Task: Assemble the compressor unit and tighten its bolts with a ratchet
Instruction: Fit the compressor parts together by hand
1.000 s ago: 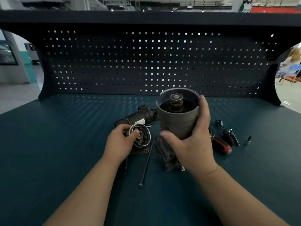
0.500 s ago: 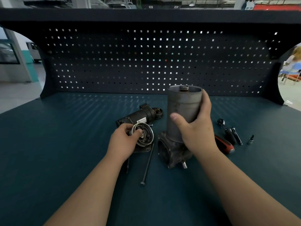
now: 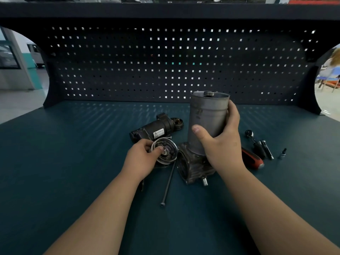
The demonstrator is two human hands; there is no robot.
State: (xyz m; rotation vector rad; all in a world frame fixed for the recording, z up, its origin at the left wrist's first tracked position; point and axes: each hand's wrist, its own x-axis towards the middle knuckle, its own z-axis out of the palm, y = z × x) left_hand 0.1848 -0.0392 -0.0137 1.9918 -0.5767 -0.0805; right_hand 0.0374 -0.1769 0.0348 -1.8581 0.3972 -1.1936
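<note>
My right hand point(image 3: 222, 144) grips the grey cylindrical motor housing point(image 3: 207, 115), which stands upright on the dark compressor body point(image 3: 193, 166) on the bench. A shaft end shows at the housing's open top. My left hand point(image 3: 142, 159) holds a round silver end cap point(image 3: 166, 152) by its rim, tilted, just left of the compressor body. A long bolt point(image 3: 168, 184) lies on the bench between my forearms. The ratchet point(image 3: 255, 144) with a red and black handle point(image 3: 253, 160) lies to the right of my right hand.
A black cylindrical unit with a white label point(image 3: 156, 130) lies behind my left hand. A small socket bit point(image 3: 283, 153) stands at the right beside the ratchet. The teal bench point(image 3: 73, 162) runs back to a dark pegboard wall point(image 3: 165, 61).
The housing has gone from tilted toward me to upright on the compressor body. My left hand with the end cap has barely shifted.
</note>
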